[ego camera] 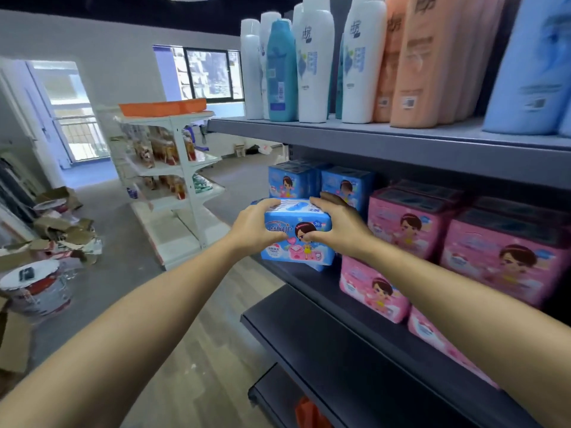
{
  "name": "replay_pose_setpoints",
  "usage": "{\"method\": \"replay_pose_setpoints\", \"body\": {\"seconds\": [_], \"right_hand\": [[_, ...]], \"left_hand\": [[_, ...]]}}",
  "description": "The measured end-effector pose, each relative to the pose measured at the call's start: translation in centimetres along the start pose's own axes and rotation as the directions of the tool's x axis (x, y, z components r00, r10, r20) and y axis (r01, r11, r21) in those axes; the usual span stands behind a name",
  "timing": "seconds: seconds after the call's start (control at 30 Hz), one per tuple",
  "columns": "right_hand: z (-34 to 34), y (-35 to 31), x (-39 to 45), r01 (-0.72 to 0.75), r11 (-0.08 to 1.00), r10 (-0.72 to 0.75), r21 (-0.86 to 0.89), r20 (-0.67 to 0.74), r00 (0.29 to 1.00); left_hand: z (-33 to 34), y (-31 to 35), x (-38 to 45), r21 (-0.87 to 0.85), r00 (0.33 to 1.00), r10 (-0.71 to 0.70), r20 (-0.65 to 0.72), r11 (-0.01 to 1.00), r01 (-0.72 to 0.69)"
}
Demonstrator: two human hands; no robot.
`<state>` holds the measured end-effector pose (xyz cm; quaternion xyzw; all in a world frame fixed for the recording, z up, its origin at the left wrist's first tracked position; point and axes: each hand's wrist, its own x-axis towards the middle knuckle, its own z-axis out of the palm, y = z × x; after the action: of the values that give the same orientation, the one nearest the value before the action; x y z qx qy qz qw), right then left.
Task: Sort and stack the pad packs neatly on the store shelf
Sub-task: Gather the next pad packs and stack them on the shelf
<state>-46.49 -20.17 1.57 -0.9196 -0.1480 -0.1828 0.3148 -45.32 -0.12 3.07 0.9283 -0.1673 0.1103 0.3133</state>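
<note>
Glossy blue pad pack, rectangular, soft plastic | L hand + R hand gripping sides | dark shelf

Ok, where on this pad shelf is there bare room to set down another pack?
Bare shelf shows only at the front left edge, beside the held blue pack. Rightward, pink packs crowd it. The lower shelf is bare.
</note>
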Motion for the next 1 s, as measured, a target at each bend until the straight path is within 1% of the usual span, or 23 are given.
{"method": "replay_pose_setpoints", "body": {"seconds": [0.1,0.2,0.27,0.37,0.5,0.6,0.7,0.77,0.87,1.0], "right_hand": [[1.8,-0.1,1.6,-0.029,1.000,0.028,-0.012,-0.063,0.998],[3.1,0.5,3.0,-0.106,0.994,0.103,-0.036,-0.076,0.992],[3.2,1.3,4.0,-0.139,0.988,0.134,-0.059,-0.082,0.988],[2.7,3.0,5.3,-0.204,0.976,0.193,-0.076,-0.130,0.973],[1.7,5.3,7.4,-0.242,0.962,0.219,-0.125,-0.172,0.960],[1.1,6.5,8.8,-0.277,0.949,0.248,-0.148,-0.186,0.951],[1.6,7.4,9.8,-0.298,0.941,0.267,-0.160,-0.187,0.945],[1.9,7.9,10.4,-0.314,0.934,0.278,-0.168,-0.205,0.938],[2.1,8.6,10.8,-0.352,0.919,0.310,-0.178,-0.227,0.923],[2.3,9.0,11.0,-0.401,0.890,0.335,-0.216,-0.286,0.898]], "left_hand": [[-0.4,-2.0,2.5,0.036,0.999,0.042,0.026,0.998,-0.043],[0.1,-3.4,5.1,0.047,0.992,0.111,0.052,0.992,-0.114],[0.8,-3.7,6.9,0.045,0.985,0.153,0.082,0.987,-0.157],[2.1,-3.6,9.9,0.016,0.970,0.209,0.127,0.977,-0.212],[3.8,-3.1,13.8,-0.006,0.958,0.246,0.148,0.969,-0.248],[4.9,-2.9,16.1,0.031,0.946,0.265,0.185,0.961,-0.275],[5.8,-2.8,18.1,0.085,0.943,0.255,0.215,0.957,-0.278],[6.2,-2.6,19.1,0.084,0.939,0.267,0.219,0.953,-0.290],[6.6,-2.4,20.4,0.070,0.914,0.325,0.242,0.934,-0.350],[7.5,-1.8,22.0,0.173,0.857,0.424,0.294,0.858,-0.483]]}}
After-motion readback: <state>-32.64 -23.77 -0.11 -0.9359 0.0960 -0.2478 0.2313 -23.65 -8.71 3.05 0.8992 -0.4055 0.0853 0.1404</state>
